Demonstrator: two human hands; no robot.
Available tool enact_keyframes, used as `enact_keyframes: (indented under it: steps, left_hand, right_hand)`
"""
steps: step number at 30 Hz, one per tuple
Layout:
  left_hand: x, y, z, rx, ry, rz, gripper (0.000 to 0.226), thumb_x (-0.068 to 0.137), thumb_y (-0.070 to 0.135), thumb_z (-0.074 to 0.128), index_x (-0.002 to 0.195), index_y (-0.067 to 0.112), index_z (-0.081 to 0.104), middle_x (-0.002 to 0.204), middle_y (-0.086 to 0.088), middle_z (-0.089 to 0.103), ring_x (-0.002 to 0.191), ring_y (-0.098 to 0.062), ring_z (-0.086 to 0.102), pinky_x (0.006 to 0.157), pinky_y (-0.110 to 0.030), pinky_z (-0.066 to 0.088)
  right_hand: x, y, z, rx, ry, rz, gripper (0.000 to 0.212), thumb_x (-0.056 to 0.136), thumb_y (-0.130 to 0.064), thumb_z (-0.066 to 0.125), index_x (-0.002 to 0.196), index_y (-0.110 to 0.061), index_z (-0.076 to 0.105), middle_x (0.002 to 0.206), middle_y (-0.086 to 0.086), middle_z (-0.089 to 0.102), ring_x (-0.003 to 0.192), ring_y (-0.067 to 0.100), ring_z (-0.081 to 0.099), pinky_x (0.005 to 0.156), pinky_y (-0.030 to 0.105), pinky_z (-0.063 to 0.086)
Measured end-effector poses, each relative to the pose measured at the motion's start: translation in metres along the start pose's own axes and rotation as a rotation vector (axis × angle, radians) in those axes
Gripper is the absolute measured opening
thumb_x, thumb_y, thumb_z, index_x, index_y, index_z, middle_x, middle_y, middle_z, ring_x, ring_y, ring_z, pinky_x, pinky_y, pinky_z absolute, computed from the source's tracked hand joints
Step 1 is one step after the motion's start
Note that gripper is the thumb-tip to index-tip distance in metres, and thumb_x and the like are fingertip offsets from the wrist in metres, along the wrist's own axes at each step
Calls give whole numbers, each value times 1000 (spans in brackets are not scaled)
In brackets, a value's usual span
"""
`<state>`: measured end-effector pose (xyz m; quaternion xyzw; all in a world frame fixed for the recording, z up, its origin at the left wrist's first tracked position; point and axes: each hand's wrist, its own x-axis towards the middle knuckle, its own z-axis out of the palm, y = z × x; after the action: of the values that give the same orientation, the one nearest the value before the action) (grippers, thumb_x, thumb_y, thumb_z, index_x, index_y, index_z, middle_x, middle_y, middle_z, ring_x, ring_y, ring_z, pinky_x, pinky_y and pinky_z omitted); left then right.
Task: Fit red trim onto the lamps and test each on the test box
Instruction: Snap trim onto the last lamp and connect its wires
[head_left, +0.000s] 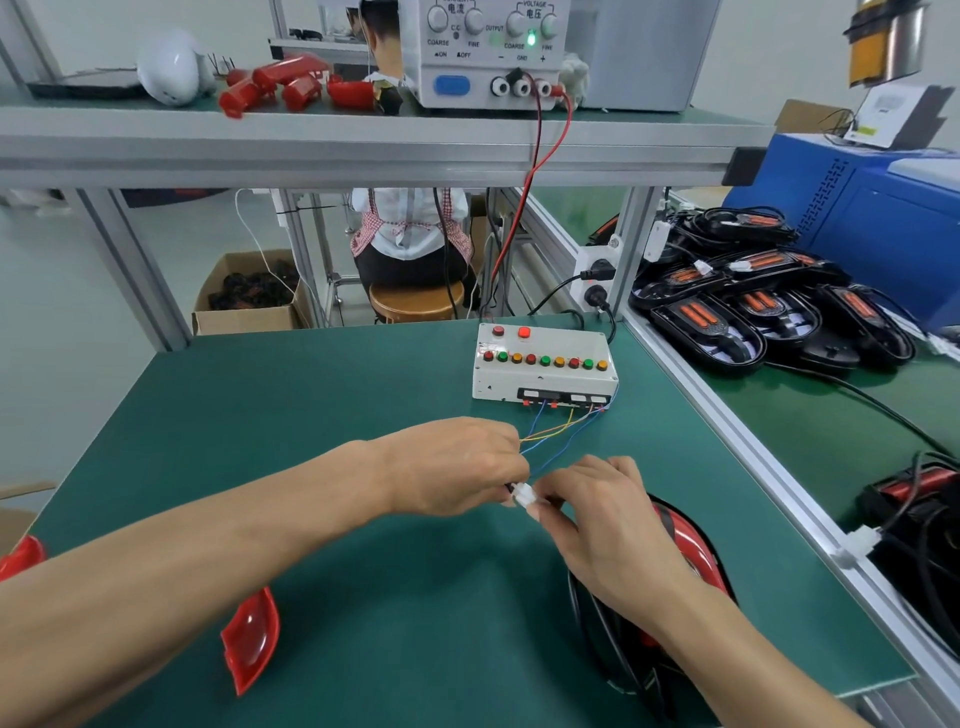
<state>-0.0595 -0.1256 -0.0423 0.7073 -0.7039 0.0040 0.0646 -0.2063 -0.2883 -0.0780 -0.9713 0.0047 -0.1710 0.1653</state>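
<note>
White connector (523, 493) pinched between left hand (457, 467) and right hand (608, 525) | one lamp (685, 551) under right hand on desk (311, 405) | one test box (543, 364) beyond | two red trims (252, 639) near left.

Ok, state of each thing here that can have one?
Left hand: pinching the test box's wires.
Right hand: pinching the white connector.
Lamp: on the mat under the right hand, red trim fitted.
Test box: top red light lit.
Power supply: green indicator lit.
Loose red trim: lying on the mat, unfitted.

Factory assembly line: aluminium-frame benches (363, 150), power supply (488, 52), stacked lamps (769, 306).
</note>
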Motion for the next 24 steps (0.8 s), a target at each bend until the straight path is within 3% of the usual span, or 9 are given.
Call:
enact_keyframes:
  steps: [5,9,12,14,15,17,19,21,24]
  left_hand:
    - [0,-1,4,2,39,18,15,99,15,63,96,1,66,89,-13,68,96,-33,57,84,-44,48]
    - [5,-2,8,19,-23,2,17,101,21,60,100,6,68,91,-9,69,97,-30,56,84,-43,48]
    - [2,-7,14,84,-78,-21,17,103,25,56,102,11,67,94,-5,68,96,-28,54,87,-42,46]
    - [-5,-9,19,124,-79,-32,17,103,26,53,100,14,65,92,-2,67,94,-26,53,87,-40,45]
    - [-7,-9,21,140,-75,-32,18,104,27,52,100,15,65,91,0,66,94,-26,53,88,-39,44]
    - [-6,-6,27,161,-72,-33,19,105,29,49,101,17,63,93,1,65,97,-24,52,92,-38,43]
    - [-4,-5,31,174,-89,-44,20,106,31,47,106,19,62,98,4,64,101,-22,50,95,-35,41]
    - [-2,-5,33,191,-118,-65,21,107,32,44,111,21,61,104,5,64,108,-21,49,96,-33,39]
    - [-2,-2,33,225,-177,-79,22,106,30,42,112,21,61,107,6,62,111,-20,47,95,-33,38]
  right_hand:
    - [0,0,-2,-9,-22,21,18,96,-34,62,82,-25,67,76,-9,67,78,15,56,84,37,40]
    - [3,-7,-8,-95,-143,108,33,102,-53,47,96,-30,71,91,-11,73,91,12,59,92,34,34]
    - [-9,4,-29,25,1,263,34,99,-53,49,112,-34,74,109,-16,69,111,10,59,99,39,39]
    - [-35,27,-52,78,101,459,39,94,-54,50,107,-29,76,104,-12,68,105,14,64,93,40,49]
    - [-51,39,-64,70,77,585,43,91,-60,48,99,-27,75,96,-12,70,96,15,68,84,37,51]
    - [-79,56,-79,48,-74,806,54,86,-70,48,79,-22,71,72,-10,73,74,14,71,66,29,49]
    - [-98,63,-79,106,-229,901,59,84,-73,56,70,-17,71,58,-9,70,57,10,68,56,24,46]
    - [-105,63,-74,286,-349,921,65,74,-78,61,76,-15,75,56,-7,69,50,11,63,49,20,43]
    - [-106,61,-65,526,-421,940,73,65,-80,63,93,-15,79,74,6,77,61,21,73,53,23,51]
